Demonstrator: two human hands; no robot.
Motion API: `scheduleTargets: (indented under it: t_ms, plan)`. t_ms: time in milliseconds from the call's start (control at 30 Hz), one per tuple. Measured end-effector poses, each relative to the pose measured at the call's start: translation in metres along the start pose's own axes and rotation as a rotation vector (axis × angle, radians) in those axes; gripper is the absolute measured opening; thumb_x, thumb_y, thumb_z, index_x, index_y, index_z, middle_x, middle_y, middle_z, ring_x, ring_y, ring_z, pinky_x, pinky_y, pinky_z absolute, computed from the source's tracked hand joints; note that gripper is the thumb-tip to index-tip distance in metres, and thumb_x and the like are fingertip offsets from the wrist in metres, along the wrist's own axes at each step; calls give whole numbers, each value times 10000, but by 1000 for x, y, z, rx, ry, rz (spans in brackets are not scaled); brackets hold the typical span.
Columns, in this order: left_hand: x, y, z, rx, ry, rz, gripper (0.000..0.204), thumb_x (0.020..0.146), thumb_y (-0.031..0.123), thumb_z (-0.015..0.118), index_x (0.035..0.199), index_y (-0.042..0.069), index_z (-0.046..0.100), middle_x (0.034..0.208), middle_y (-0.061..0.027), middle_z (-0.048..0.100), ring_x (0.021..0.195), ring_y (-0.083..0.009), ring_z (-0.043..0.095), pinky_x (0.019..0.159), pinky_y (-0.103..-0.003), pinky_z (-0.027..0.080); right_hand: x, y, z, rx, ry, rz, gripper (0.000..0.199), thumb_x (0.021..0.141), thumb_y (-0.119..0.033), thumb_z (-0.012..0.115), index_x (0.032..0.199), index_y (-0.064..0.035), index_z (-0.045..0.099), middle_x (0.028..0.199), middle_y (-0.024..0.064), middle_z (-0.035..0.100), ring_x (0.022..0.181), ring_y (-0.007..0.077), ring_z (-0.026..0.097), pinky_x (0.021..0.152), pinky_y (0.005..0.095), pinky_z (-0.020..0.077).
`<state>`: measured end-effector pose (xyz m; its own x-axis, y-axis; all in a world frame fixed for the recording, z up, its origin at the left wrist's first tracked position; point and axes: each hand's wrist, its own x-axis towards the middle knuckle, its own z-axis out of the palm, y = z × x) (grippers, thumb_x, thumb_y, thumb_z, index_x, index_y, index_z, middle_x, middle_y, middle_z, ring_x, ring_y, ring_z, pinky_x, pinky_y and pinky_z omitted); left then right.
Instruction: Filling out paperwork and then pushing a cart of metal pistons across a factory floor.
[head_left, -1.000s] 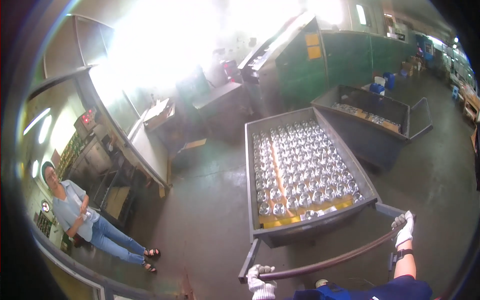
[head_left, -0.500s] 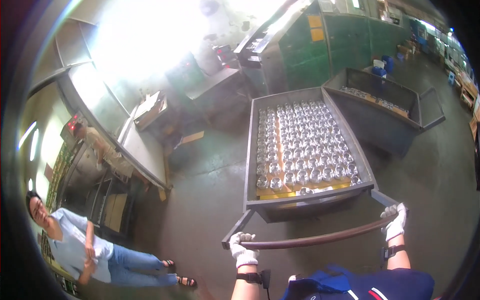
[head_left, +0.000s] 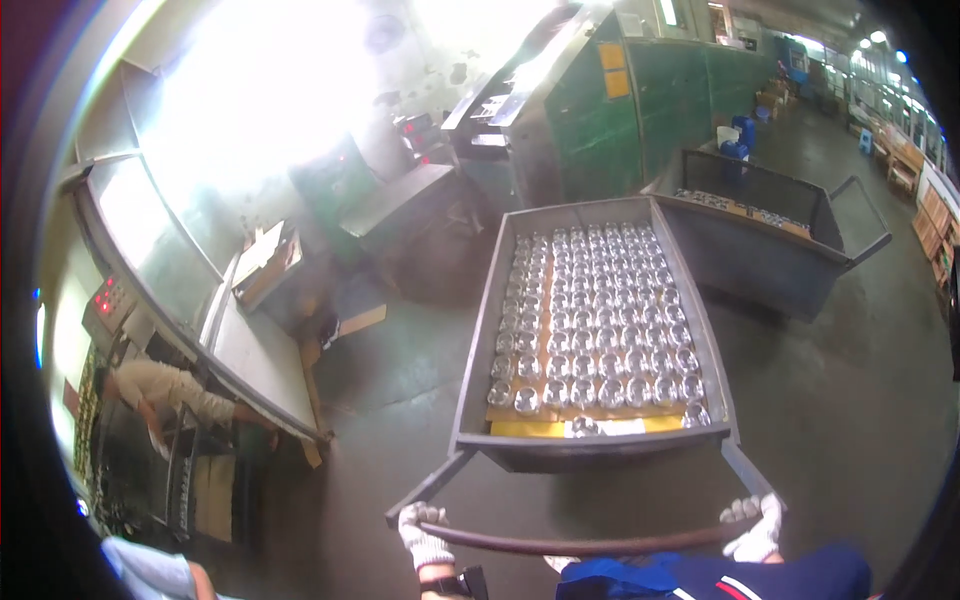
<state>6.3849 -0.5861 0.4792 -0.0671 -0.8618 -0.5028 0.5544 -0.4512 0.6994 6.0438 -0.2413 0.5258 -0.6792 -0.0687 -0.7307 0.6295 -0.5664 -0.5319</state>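
Note:
A grey metal cart [head_left: 480,355] stands in front of me, its bin filled with rows of several shiny round metal parts [head_left: 595,320] on yellow sheets. A dark handle bar [head_left: 580,546] runs across the cart's near end. My left hand [head_left: 422,535], in a white knit glove, grips the bar's left end. My right hand [head_left: 752,528], gloved the same way, grips the right end. A blue sleeve shows at the lower edge.
A second grey cart [head_left: 780,255] stands just beyond on the right. A green machine [head_left: 640,100] rises behind both. A long metal bench [head_left: 255,355] with a box lies on the left, where another person [head_left: 165,390] bends over. The floor is grey concrete.
The cart and view have swung, so the cart now sits more centred and closer. The person on the left has gone from standing to bending at the bench. Both hands stay on the bar.

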Motion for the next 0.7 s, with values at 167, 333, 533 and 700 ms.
scheduleTargets:
  t_ms: [167,333,533,700]
  plan:
    - [-1,-8,-6,-102,69,-75,234,811,218,487,622,118,391,475,33,318,427,-107,309,489,-262,386,9,11,-2,56,123,-53,419,877,-367,374,526,-180,243,471,-46,175,434,110,175,443,273,256]
    - [-25,-7,45,-142,360,-94,216,829,233,506,693,77,447,468,48,324,400,-94,276,413,-233,291,54,11,-40,-9,-85,24,366,851,-338,431,552,-163,312,492,-37,280,441,119,289,467,270,322]
    - [-23,-3,71,-115,454,-188,208,808,239,534,685,86,465,448,45,296,389,-90,283,411,-242,284,58,15,-49,-68,154,-16,461,848,-447,443,515,-183,266,449,-53,244,388,97,270,401,241,297]
    - [-2,16,93,-159,482,-333,257,775,252,562,598,144,410,451,50,324,397,-103,307,429,-259,311,48,28,-6,-92,346,-82,450,816,-502,489,547,-203,285,469,-65,245,398,84,270,385,238,263]
